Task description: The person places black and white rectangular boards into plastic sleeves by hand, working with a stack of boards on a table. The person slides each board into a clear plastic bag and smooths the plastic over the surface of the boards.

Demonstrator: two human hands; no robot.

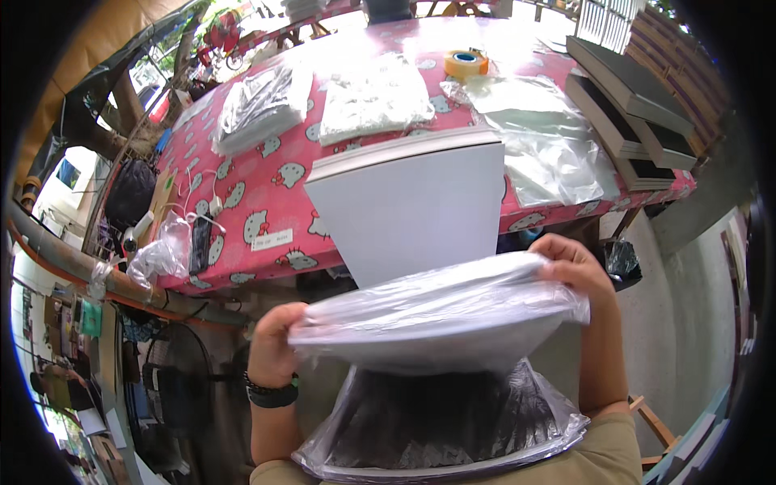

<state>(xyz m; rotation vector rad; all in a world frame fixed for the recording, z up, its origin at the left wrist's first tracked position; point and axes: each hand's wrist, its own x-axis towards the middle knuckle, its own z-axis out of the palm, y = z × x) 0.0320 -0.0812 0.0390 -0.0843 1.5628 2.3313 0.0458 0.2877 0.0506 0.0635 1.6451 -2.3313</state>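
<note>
In the head view, a white, flat, slightly bowed bundle covered in clear, glossy plastic spans the centre of the frame, just below the middle, its edges somewhat blurred. The left hand, with dark bands at its wrist, grasps the bundle's left end, fingers curled around the edge. The right hand grasps the bundle near its upper right corner, the thumb and fingers pinching the plastic.

Below the bundle, at the bottom centre, a dark panel in a clear plastic wrapping lies against the person's olive-coloured shirt. Above the bundle, a large, smooth white board with a thick pale upper edge stands tilted at the near edge of a table; the bundle hides its lower end.

The table bears a pink cloth printed with white cat faces. On it, at the upper left, lies a plastic-covered white stack, and to the right of that a crinkled white pile. Farther right are flat, clear plastic sheets, with a yellow-orange roll of tape just above them. Black-faced, pale-edged boards are stacked at the upper right. A black power strip and crumpled clear plastic sit at the table's left end.
</note>
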